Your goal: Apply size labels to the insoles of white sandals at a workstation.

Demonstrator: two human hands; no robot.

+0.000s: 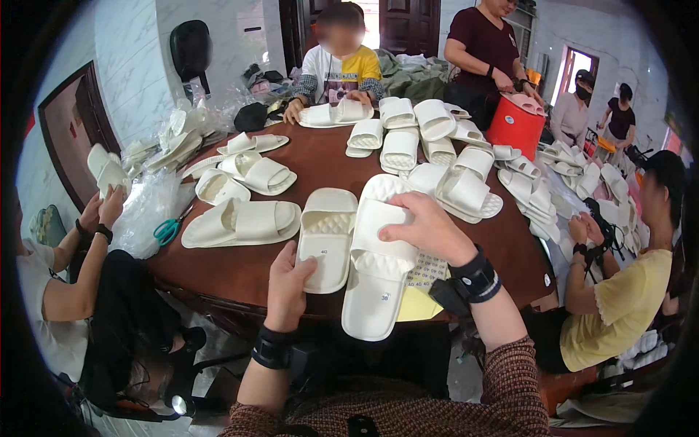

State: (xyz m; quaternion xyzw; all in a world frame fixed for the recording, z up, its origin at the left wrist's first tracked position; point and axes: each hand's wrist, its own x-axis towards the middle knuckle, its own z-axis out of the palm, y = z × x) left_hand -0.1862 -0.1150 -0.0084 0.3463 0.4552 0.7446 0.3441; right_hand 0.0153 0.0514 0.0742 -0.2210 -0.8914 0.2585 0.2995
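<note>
"So what's just left of the yellow sheet (pixel 416 306)?"
"One cream slipper (pixel 373 295), the nearer right fingers (pixel 397 231) closed around its strap (pixel 370 234); farther left, a second slipper (pixel 325 237), pinched sideways by the left fingers (pixel 302 272)."
"And their long axes?"
"Nearly parallel, running outward."

Teal-handled scissors (pixel 176 221) beside clear plastic (pixel 138 222); red bucket (pixel 515 129) farther right; dark wooden door (pixel 409 33) at back.

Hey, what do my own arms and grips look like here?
Your left grip and right grip are ungloved. Each wrist wears a black band, with a dark boxy piece beside the right one. Brown, finely patterned sleeves leave the forearms partly bare.
</note>
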